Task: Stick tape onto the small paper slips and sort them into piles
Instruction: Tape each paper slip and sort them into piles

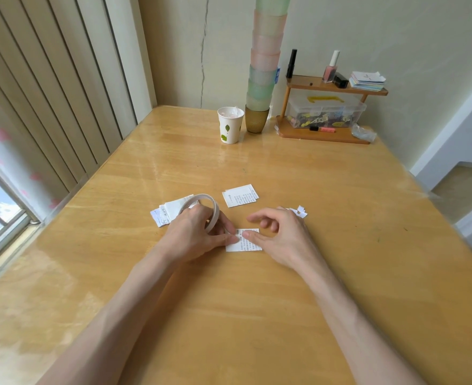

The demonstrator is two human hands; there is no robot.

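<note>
Printed white paper slip (247, 241) lies flat on the glossy wooden table (312, 176), close in front of the person, pinned under two thumbs. The left hand (195, 234) curls its fingers round a white ring-shaped tape roll (215, 208) and sets its thumb tip on the slip's left edge. The right hand (282, 234) presses its thumb on the slip beside that; its other fingers hang loosely bent and hold nothing.

A fanned pile of slips (162, 215) lies just behind the left hand, partly hidden by the roll. A second, squarer pile of printed slips (240, 195) sits a little further back, apart from both hands. Small torn white scraps (300, 212) lie just beyond the right knuckles.

At the far edge stands a white paper cup with a leaf print (230, 125), holding pale bits (what they are I cannot tell). Just beside it an amber glass (257, 119) carries a tall stack of pastel plastic cups (265, 59). A two-level wooden rack (337, 88) holds a clear lidded plastic box (326, 111) of small mixed oddments below, and a pink nail polish bottle (331, 68) and stacked cards (366, 80) above.
</note>
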